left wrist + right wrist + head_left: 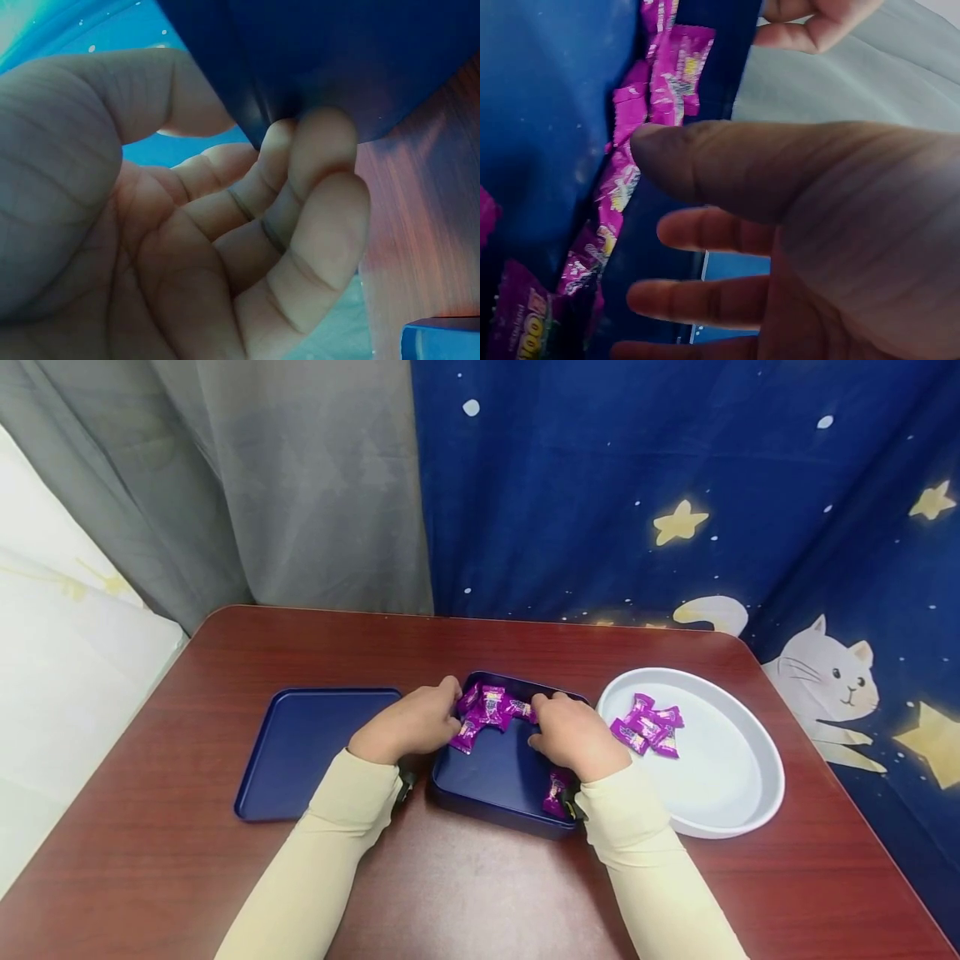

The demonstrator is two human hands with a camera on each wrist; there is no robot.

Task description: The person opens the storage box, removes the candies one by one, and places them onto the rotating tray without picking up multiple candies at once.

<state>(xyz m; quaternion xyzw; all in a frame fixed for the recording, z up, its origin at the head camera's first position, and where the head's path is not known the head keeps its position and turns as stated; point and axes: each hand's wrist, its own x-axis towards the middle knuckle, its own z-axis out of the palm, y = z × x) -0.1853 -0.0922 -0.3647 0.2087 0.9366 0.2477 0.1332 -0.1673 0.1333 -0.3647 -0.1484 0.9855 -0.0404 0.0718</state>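
A navy rectangular box [495, 777] stands mid-table with several purple-wrapped candies [491, 706] gathered towards its far side and one candy [555, 793] at the near right corner. My left hand [416, 718] holds the box's left wall at the far corner; the left wrist view shows its curled fingers [322, 217] against the box wall [330, 52]. Inside the box's right side, my right hand [577, 735] has fairly straight fingers [705, 300]. Its thumb lies over the candies [626, 169] in the right wrist view; whether it touches them I cannot tell.
To the right stands a white oval tray [735, 777] with several purple candies [648, 724] at its left side, close to the box. A flat navy lid [300, 752] lies to the left. Curtains [562, 485] hang behind the far edge of the reddish-brown table [465, 893].
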